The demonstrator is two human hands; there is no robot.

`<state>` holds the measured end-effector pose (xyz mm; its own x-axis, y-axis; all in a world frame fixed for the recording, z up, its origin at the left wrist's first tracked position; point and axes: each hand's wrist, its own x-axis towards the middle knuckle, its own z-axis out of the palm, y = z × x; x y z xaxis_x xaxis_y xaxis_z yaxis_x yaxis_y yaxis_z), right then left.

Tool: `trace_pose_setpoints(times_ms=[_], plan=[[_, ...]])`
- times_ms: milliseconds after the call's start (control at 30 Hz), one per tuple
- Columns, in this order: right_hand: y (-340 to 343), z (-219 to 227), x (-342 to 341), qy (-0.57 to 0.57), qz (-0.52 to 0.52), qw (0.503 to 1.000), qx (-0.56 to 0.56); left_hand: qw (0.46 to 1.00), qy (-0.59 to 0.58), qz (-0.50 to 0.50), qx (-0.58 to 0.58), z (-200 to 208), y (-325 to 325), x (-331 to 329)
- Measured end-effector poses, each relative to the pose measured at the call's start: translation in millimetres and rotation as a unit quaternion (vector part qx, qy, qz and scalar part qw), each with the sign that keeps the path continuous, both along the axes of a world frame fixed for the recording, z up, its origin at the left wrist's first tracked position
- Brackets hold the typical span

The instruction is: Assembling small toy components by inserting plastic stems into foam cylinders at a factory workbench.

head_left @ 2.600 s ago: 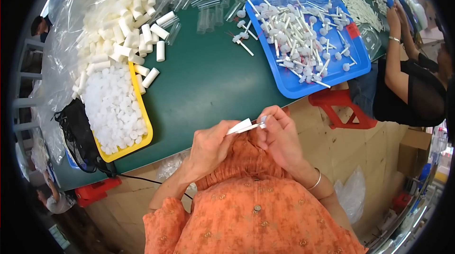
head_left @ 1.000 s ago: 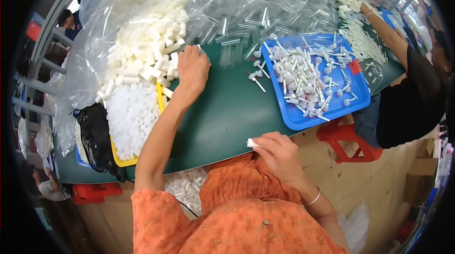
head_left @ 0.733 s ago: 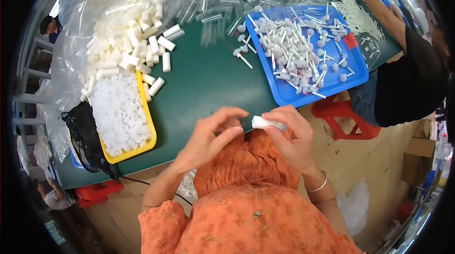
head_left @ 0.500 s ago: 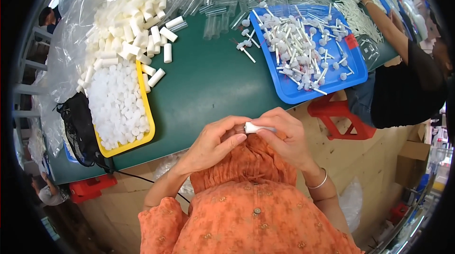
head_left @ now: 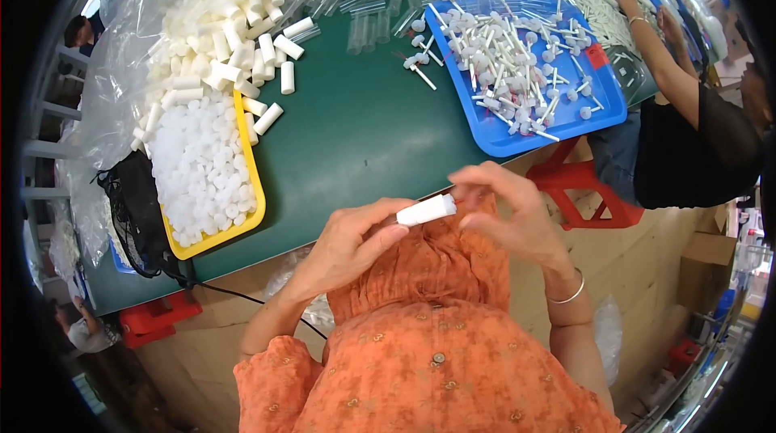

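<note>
Over my lap, just off the table's front edge, my left hand (head_left: 353, 240) pinches a white cylinder (head_left: 425, 211) between thumb and fingers. The cylinder lies tilted, its right end slightly higher and free of the fingers. Something clear shows by its left end, but the fingers hide most of it. Close to the right end is my right hand (head_left: 521, 221), its fingers apart and somewhat blurred. A bit of thin red shows between that hand and the cylinder; I cannot tell what it is.
White foam-like cylinders (head_left: 230, 37) heap at the left beside a yellow tray (head_left: 257, 190) of small white caps. A blue tray (head_left: 495, 140) holds white sticks with caps. Clear tubes (head_left: 372, 25) lie at the back. A co-worker's arm (head_left: 667, 57) reaches in at right.
My right hand has let go of the cylinder and moved up and right, its fingers spreading. More of the white cylinder shows now, still in my left hand.
</note>
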<state>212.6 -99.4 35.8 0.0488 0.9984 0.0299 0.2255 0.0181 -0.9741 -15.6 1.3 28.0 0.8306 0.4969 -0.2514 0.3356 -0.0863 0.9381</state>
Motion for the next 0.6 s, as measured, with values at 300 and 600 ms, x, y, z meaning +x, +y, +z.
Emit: trace_pose_setpoints(times_ms=[300,600], plan=[[-11,-27,-17,0.18,0.068,0.978,-0.078,0.999,-0.036,-0.008,-0.009,-25,-19,2],[-22,-47,-18,0.182,0.098,0.969,-0.136,0.979,0.032,-0.037,0.197,-27,-42,7]])
